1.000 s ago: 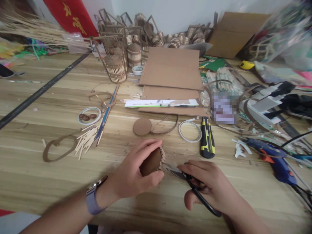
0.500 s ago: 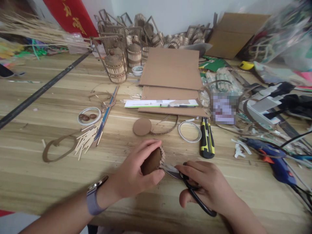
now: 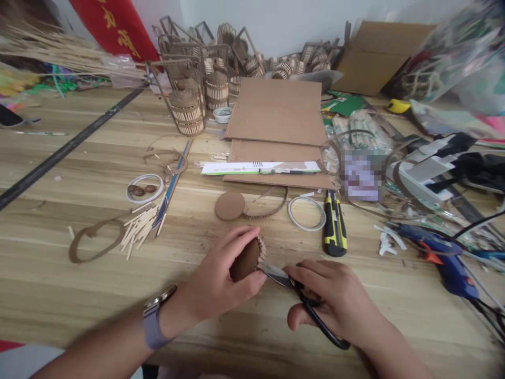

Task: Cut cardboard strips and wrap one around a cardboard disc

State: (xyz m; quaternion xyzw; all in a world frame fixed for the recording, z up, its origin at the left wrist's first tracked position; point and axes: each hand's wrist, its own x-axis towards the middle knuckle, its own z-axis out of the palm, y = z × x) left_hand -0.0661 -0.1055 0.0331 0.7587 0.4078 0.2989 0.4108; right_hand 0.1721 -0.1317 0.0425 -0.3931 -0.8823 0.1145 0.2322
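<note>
My left hand (image 3: 221,279) is wrapped round a brown cardboard disc (image 3: 245,262) with a notched, corrugated edge on its right side. In my right hand (image 3: 331,295) is a pair of black-handled scissors (image 3: 278,275), its blades at the disc's notched edge. Just beyond my hands lie a flat round cardboard piece (image 3: 230,206), a curved corrugated strip (image 3: 270,212) and a white tape ring (image 3: 306,213). My left fingers cover part of the disc.
A yellow-black box cutter (image 3: 335,226) and a blue glue gun (image 3: 453,263) lie to the right. Leftward are thin wooden sticks (image 3: 138,231) and a brown strip loop (image 3: 94,242). Cardboard sheets (image 3: 276,110) and small slatted buckets (image 3: 186,113) stand behind.
The scissor blades have come together at the disc's notched edge, where they were slightly apart before. Both hands keep nearly the same place.
</note>
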